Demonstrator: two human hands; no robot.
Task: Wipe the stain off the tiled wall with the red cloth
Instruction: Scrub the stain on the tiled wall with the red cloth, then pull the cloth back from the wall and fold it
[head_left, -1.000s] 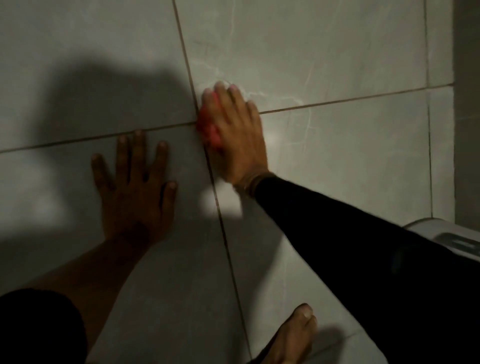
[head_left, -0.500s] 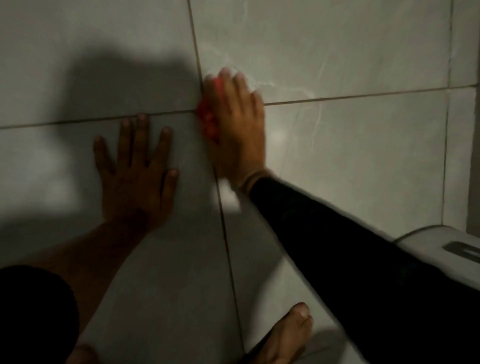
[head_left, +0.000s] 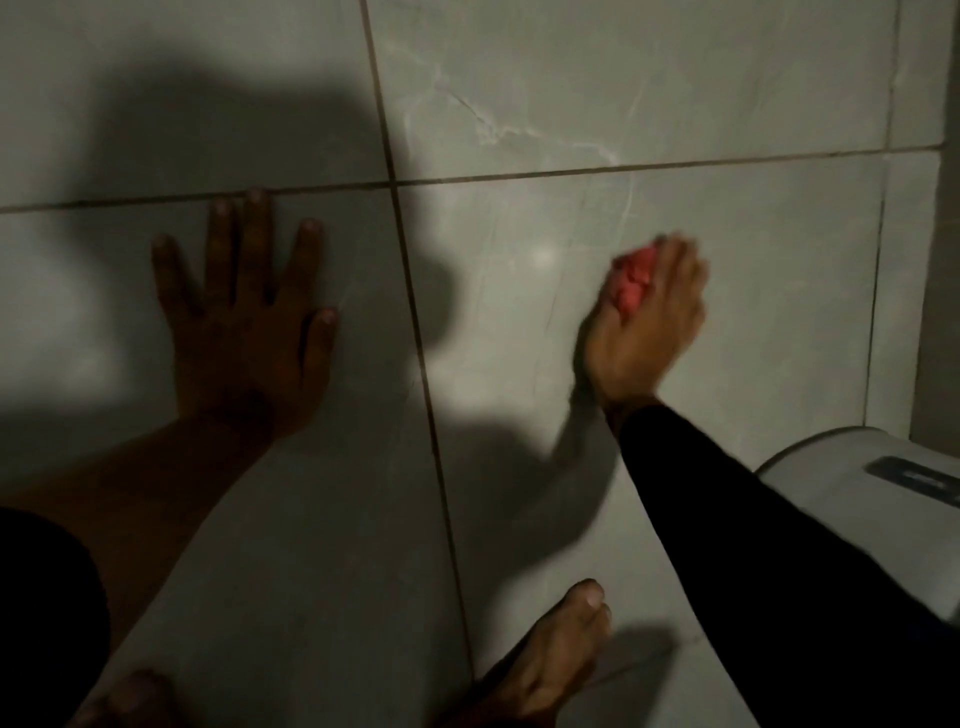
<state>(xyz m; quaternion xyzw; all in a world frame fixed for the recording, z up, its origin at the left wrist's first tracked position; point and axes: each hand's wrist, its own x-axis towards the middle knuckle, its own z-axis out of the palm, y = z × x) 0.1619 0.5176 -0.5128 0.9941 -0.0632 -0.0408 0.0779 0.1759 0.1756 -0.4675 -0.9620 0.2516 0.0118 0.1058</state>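
Cloth: a crumpled red cloth (head_left: 632, 285), bunched into a wad; it sits against the pale grey marbled tiled wall (head_left: 727, 104), on the tile below the horizontal grout line and right of the vertical one; only its left part shows, the rest is under the fingers

Right hand: the right hand (head_left: 647, 322) lies over the wad, fingers curled and closed around it, palm toward the wall; I judge the bunching gives a firm pad to press with; the hand is blurred, so it looks to be mid-stroke

Right arm: reaches up and forward from the lower right in a long black sleeve (head_left: 753, 545); wrist bent so the palm faces the tile

Left hand: the left hand (head_left: 249, 322) is flat on the neighbouring tile, fingers spread, holding nothing; the fingertips (head_left: 255, 197) touch the horizontal grout line; well apart from the cloth; a brace for the body, I would say

Left arm: bare forearm, in shadow, running down to the lower left

Stain: I cannot pick out any stain in this dim light; pale veins run across the upper tile, but those look like the marble pattern

Nearby: a white rounded appliance top (head_left: 857, 467) just beside the right sleeve; a bare foot (head_left: 550, 660) on the floor below; heavy shadows across the wall
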